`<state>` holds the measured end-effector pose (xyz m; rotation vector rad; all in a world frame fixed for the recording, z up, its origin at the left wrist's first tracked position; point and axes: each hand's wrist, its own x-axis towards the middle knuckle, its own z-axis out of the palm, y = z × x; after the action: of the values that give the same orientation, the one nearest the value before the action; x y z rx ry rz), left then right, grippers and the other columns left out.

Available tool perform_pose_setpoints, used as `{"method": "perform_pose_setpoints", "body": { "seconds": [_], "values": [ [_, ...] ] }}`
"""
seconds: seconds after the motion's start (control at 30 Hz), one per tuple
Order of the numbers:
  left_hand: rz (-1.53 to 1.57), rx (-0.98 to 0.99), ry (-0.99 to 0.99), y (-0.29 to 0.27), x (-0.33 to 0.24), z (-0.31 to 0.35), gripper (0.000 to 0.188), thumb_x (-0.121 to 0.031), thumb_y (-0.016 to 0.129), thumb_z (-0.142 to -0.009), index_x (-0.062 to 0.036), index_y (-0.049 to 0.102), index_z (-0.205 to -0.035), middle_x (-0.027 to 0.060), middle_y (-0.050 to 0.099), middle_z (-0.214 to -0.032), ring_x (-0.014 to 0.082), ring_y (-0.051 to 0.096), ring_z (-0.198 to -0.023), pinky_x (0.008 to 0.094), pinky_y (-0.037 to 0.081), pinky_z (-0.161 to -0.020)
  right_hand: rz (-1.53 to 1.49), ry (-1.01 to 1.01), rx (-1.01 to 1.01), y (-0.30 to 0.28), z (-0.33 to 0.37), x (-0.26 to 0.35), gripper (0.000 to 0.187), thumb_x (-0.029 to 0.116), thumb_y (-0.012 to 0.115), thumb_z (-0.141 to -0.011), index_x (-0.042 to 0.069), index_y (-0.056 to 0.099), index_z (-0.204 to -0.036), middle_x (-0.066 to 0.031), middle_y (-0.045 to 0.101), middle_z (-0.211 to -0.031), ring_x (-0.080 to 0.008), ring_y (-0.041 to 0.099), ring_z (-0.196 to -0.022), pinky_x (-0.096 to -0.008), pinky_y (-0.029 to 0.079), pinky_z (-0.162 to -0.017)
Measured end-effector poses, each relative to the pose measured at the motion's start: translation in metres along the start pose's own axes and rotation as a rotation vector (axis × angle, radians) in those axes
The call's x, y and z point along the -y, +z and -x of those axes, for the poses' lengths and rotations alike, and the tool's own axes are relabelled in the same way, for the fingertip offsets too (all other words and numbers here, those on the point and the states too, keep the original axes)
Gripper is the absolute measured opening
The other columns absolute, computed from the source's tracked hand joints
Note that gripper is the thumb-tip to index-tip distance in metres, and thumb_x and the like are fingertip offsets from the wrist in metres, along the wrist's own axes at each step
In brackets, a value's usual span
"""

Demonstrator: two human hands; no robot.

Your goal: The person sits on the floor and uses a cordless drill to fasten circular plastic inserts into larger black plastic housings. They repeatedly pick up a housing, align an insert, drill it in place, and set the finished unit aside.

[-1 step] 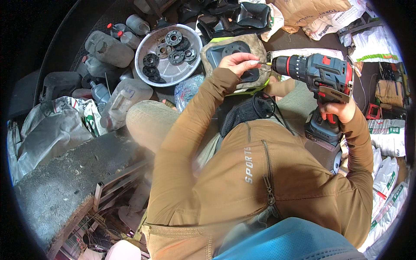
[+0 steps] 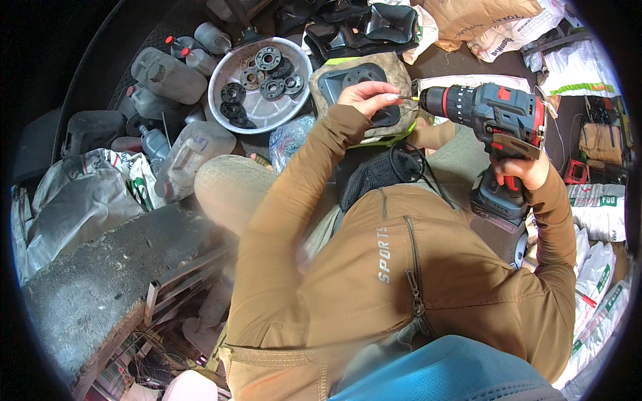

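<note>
My right hand (image 2: 525, 170) is wrapped round the grip of a dark blue and black cordless drill (image 2: 501, 107), held level with its chuck pointing left. At the chuck's mouth is a thin dark bit (image 2: 409, 98) with a yellowish band. My left hand (image 2: 371, 100) pinches the bit's free end between thumb and fingers. Beneath the left hand lies a black moulded part (image 2: 334, 83) with a wide flange. It rests on a worn beige pad (image 2: 401, 70) with bright green edging; the hand hides some of it.
A pale round basin (image 2: 221, 83) at the far left holds several black ring-shaped parts (image 2: 269, 59). Grey plastic jugs (image 2: 170, 73) crowd the left side. More black moulded parts (image 2: 390, 23) lie at the back. White sacks (image 2: 595, 204) line the right, and a concrete ledge (image 2: 114, 267) runs nearer left.
</note>
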<state>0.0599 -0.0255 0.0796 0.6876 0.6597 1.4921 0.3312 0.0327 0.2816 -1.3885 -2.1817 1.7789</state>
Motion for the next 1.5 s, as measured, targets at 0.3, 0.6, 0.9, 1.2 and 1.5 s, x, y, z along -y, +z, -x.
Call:
{"method": "perform_pose_setpoints", "body": {
  "seconds": [0.3, 0.6, 0.9, 1.2, 1.5],
  "values": [
    [0.037, 0.041, -0.053, -0.005, 0.001, -0.007, 0.017, -0.006, 0.062, -0.085, 0.0031, 0.062, -0.099, 0.0148, 0.065, -0.094, 0.025, 0.064, -0.092, 0.0359, 0.048, -0.088, 0.132, -0.013, -0.019, 0.005, -0.003, 0.014, 0.023, -0.002, 0.057, -0.068, -0.002, 0.058, -0.091, -0.0084, 0.057, -0.066, -0.0175, 0.057, -0.055, -0.03, 0.045, -0.053],
    [-0.782, -0.101, 0.292, -0.047, -0.011, -0.033, 0.063, -0.022, 0.08, -0.068, -0.0001, 0.051, -0.12, 0.011, 0.054, -0.121, 0.0211, 0.052, -0.108, 0.0346, 0.042, -0.094, 0.693, -0.49, -0.02, -0.015, -0.039, 0.003, 0.047, -0.008, 0.056, -0.058, 0.004, 0.063, -0.103, -0.008, 0.059, -0.095, -0.02, 0.055, -0.079, -0.0329, 0.046, -0.07],
    [-1.563, -0.253, 0.192, -0.073, 0.034, -0.053, 0.117, -0.051, 0.085, -0.042, 0.0009, 0.032, -0.133, 0.0214, 0.039, -0.131, 0.0369, 0.036, -0.124, 0.0461, 0.028, -0.105, 0.328, -0.068, 0.019, -0.029, -0.092, 0.005, 0.059, -0.004, 0.07, -0.064, 0.002, 0.048, -0.119, -0.0083, 0.056, -0.109, -0.0201, 0.052, -0.103, -0.0331, 0.041, -0.09],
    [-1.351, -0.188, 0.155, -0.083, 0.049, -0.058, 0.102, -0.035, 0.083, -0.047, 0.003, 0.034, -0.129, 0.0222, 0.041, -0.125, 0.0376, 0.042, -0.117, 0.0413, 0.036, -0.099, 0.241, -0.142, 0.14, -0.032, -0.14, 0.004, 0.044, -0.005, 0.065, -0.067, 0.002, 0.052, -0.109, -0.0076, 0.059, -0.097, -0.0176, 0.056, -0.092, -0.0305, 0.044, -0.083],
    [-1.319, -0.158, 0.131, -0.085, 0.045, -0.061, 0.102, -0.031, 0.083, -0.047, 0.0022, 0.033, -0.13, 0.022, 0.041, -0.125, 0.0368, 0.041, -0.117, 0.0405, 0.036, -0.1, 0.237, -0.249, 0.208, -0.025, -0.17, 0.019, 0.047, 0.0, 0.071, -0.07, 0.002, 0.052, -0.113, -0.0078, 0.06, -0.104, -0.0172, 0.057, -0.096, -0.0305, 0.044, -0.088]
  ]
}}
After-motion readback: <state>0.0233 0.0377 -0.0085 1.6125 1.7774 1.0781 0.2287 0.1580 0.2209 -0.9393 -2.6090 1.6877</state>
